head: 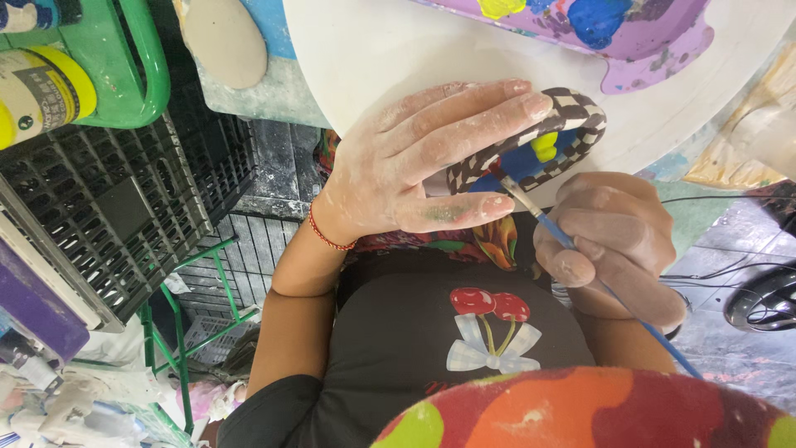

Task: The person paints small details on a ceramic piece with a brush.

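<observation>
Gripping checkered ceramic piece (pixel 531 141), left hand (pixel 414 162) fingers curled; right hand (pixel 618 245) fingers pinching blue paintbrush (pixel 543 220).

Upper left: I see a yellow paint bottle (pixel 37 91) lying on its side in a green basket (pixel 124 66), round-bodied, yellow cap end | its label (pixel 25 95) is a grey-white panel with dark print and a small round mark | no signs or screens that I can make out.
</observation>
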